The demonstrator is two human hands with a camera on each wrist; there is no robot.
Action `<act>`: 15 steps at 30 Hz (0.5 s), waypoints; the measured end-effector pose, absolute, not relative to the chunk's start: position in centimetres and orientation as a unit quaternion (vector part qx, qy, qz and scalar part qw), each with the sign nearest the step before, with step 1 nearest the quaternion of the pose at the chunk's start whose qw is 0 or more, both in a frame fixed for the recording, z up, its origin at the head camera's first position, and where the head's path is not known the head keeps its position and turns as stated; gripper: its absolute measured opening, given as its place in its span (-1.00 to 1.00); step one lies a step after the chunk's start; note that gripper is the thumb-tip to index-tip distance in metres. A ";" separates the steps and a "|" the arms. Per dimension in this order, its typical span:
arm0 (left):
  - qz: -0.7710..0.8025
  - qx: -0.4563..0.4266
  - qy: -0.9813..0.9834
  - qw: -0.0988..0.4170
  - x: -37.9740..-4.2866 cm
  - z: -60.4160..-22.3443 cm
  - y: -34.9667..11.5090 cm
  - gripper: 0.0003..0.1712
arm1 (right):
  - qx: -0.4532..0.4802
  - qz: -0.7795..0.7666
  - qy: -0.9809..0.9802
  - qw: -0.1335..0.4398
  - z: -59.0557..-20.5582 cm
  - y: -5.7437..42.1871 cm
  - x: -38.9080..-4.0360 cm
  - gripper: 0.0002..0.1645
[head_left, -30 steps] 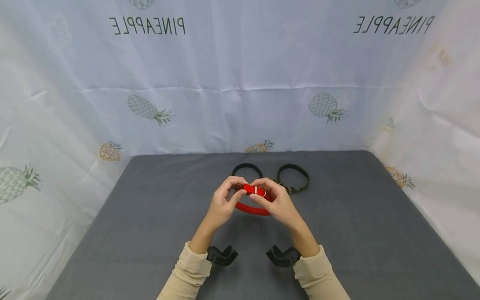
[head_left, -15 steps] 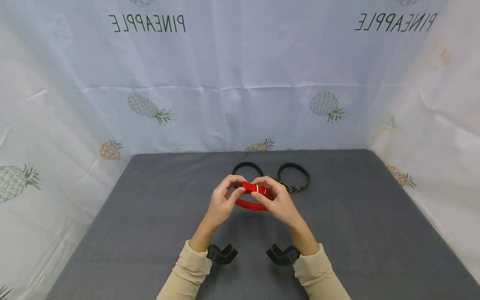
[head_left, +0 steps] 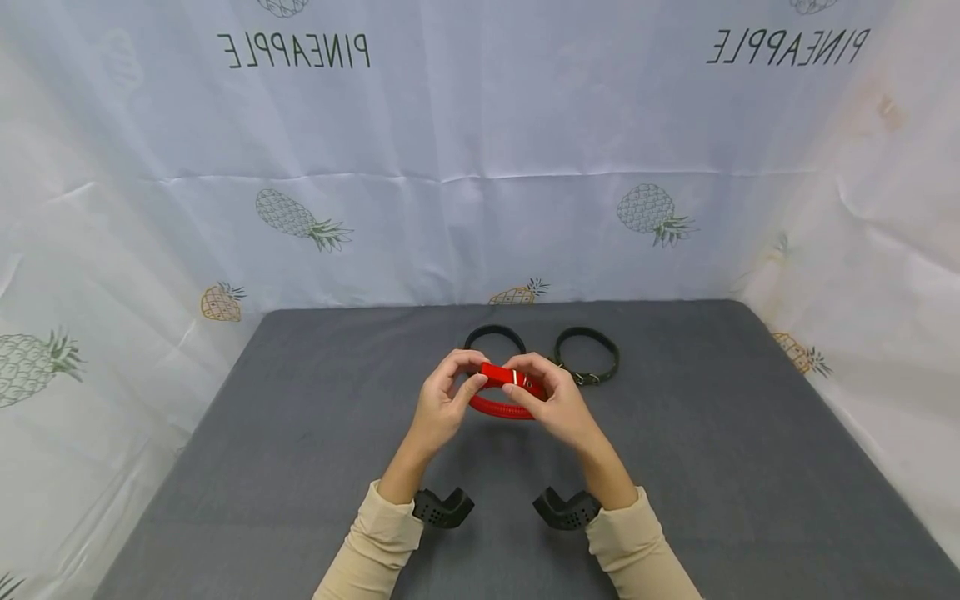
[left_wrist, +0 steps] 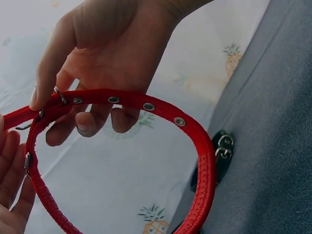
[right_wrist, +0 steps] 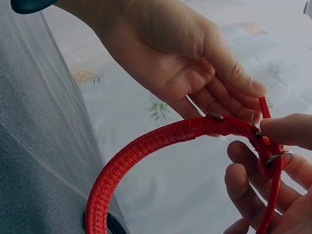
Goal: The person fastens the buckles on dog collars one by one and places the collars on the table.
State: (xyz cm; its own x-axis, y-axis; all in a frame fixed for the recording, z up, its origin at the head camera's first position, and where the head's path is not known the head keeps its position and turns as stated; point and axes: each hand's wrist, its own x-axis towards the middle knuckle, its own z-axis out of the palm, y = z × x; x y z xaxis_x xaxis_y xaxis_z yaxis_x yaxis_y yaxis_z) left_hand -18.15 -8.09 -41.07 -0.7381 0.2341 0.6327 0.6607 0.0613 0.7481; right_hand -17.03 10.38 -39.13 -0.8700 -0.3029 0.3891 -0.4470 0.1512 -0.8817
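Observation:
A red collar (head_left: 501, 408) is held up off the table between both hands, its strap forming a loop. My left hand (head_left: 441, 402) pinches the strap's end between thumb and fingers. My right hand (head_left: 558, 402) pinches the other side beside the metal fittings, and the strap end runs between the hands. Several metal eyelets (left_wrist: 148, 106) line the strap in the left wrist view. A D-ring (right_wrist: 291, 157) hangs near the right thumb in the right wrist view. Fingers partly cover the buckle area, so whether the prong sits in a hole is hidden.
Behind the hands on the grey table (head_left: 315, 467) lie two more looped collars: a black one (head_left: 487, 330), partly hidden by the left hand, and a dark one with metal fittings (head_left: 617, 358) to its right. Pineapple-print curtains (head_left: 465, 242) hang behind and at both sides.
The red collar's loop has risen slightly and tilted. My left hand has shifted a little left with the strap end, and more strap shows between the hands. My right hand has hardly moved.

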 end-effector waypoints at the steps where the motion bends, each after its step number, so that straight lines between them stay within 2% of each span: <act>1: -0.608 -0.317 -0.707 0.175 -18.2 -41.1 -8.1 -0.77 | 0.248 0.602 -0.756 0.061 -39.1 10.4 -17.0 -0.72; 15: -0.626 -0.309 -0.697 0.163 -18.0 -40.9 -8.2 -0.77 | 0.251 0.600 -0.758 0.053 -39.1 10.5 -17.1 -0.73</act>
State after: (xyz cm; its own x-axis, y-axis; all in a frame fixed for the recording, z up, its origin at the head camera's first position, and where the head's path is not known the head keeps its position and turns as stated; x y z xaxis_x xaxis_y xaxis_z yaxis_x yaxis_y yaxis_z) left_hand -17.97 -8.16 -40.92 -0.7561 0.2260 0.6142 0.6347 0.0243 0.7724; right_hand -17.13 10.49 -39.15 -0.8682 -0.3172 0.3816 -0.4441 0.1533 -0.8828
